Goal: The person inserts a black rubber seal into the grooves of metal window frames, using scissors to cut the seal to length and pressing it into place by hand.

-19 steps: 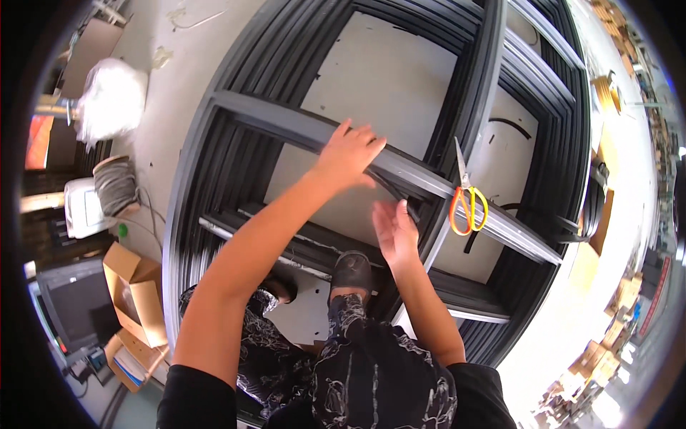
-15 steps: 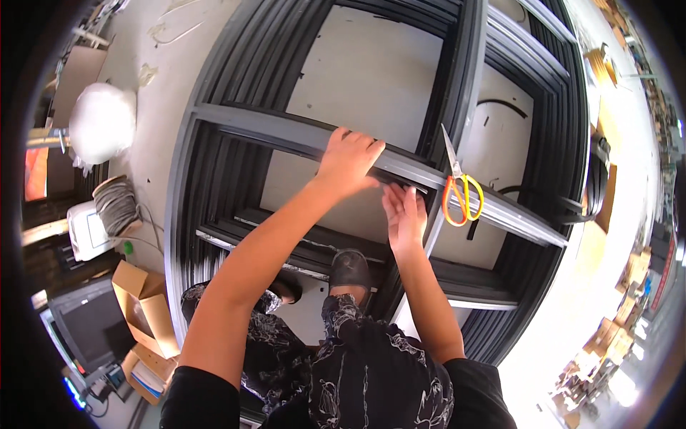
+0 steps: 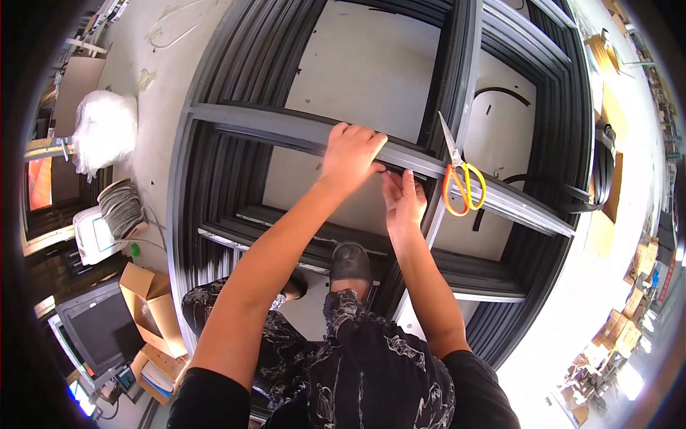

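Note:
A stack of dark grey metal window frames (image 3: 250, 123) lies in front of me, with the top one's crossbar running under my hands. My left hand (image 3: 351, 156) curls over this crossbar, its fingers on the far side and the thumb on the near side. Just to its right, my right hand (image 3: 405, 204) is held against the crossbar's near edge, its fingers pinched together close to the left thumb. A dark strip shows along that edge, but whatever the right fingers hold is hidden. Scissors (image 3: 463, 187) with orange and yellow handles lie where the bars cross.
A black strip (image 3: 505, 91) curves across the floor inside the right opening. Black coiled strip (image 3: 605, 168) hangs over the stack's right side. At left are a spool of grey cord (image 3: 123, 209), a bundle of clear plastic (image 3: 106, 132), an open cardboard box (image 3: 153, 311) and a monitor (image 3: 98, 330).
My right hand has shifted slightly left and its fingers have drawn together at the crossbar's near edge. The left hand keeps its place over the bar.

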Available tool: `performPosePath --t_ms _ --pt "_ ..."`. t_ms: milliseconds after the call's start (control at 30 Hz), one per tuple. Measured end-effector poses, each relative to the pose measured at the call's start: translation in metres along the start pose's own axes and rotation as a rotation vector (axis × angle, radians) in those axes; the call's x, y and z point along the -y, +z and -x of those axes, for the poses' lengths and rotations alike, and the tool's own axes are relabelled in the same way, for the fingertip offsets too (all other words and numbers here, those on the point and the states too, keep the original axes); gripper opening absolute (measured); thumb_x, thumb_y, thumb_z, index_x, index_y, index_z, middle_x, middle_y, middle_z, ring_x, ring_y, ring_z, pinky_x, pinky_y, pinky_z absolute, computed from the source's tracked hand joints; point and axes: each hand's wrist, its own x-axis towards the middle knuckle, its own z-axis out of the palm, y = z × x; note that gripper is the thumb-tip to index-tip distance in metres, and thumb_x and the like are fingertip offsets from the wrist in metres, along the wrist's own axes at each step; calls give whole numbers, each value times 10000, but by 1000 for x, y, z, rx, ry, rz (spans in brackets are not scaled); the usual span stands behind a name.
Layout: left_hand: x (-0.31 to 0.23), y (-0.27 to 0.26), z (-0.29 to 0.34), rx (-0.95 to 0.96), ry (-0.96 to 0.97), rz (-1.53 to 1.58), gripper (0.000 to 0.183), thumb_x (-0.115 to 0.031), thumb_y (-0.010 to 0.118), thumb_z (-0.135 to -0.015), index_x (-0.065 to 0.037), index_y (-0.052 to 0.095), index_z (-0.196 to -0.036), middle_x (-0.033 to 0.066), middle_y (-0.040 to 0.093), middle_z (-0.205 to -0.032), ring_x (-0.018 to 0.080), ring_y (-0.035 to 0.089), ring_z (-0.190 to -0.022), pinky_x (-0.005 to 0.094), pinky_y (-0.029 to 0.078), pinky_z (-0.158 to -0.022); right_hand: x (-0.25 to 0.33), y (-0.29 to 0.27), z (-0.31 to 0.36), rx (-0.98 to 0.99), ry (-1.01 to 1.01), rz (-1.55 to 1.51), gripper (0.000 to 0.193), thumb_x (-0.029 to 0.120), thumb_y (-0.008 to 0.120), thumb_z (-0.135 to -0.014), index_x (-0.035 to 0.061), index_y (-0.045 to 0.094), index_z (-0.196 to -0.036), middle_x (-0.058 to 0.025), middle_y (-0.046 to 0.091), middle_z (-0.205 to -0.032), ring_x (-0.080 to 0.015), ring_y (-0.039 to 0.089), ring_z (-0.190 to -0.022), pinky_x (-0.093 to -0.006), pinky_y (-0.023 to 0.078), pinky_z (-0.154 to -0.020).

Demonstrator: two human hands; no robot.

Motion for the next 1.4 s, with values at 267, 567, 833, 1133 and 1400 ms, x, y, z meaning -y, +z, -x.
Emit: performPosePath --t_ms 267,567,833,1133,1400 --pt "-2 2 4 9 -41 -19 511 -350 815 -678 -122 633 -1098 13 622 -991 210 569 -1015 415 365 -988 -3 -6 1 -23 -23 53 318 320 709 -898 48 548 -935 -106 691 -887 -177 671 -735 -252 519 -618" --pt "-9 1 2 58 -78 -27 521 -381 799 -699 -129 636 -1124 20 616 -1028 211 548 -1071 421 333 -1044 -1 -8 0 -19 -45 16 302 280 734 -881 68 522 -909 -105 694 -874 -168 669 -709 -246 504 -582" --pt "-11 -1 -3 73 -136 -3 502 -364 810 -681 -109 648 -1082 40 621 -1006 224 549 -1088 415 336 -1042 3 -6 1 12 -27 53 300 288 716 -895 84 499 -936 -86 694 -895 -165 666 -751 -252 506 -605" --pt "-14 4 -7 -21 -205 33 408 -303 853 -581 -101 651 -873 52 613 -868 228 568 -959 398 356 -975 1 -9 -4 0 -5 122 320 334 657 -932 106 513 -1105 -91 702 -919 -184 670 -793 -263 499 -608" --pt "-12 8 -2 -7 -213 -16 387 -320 795 -643 -104 634 -923 42 597 -903 216 542 -985 388 342 -978 2 -24 -14 47 33 196 315 342 585 -950 120 476 -1145 -111 702 -940 -223 665 -799 -298 458 -641"
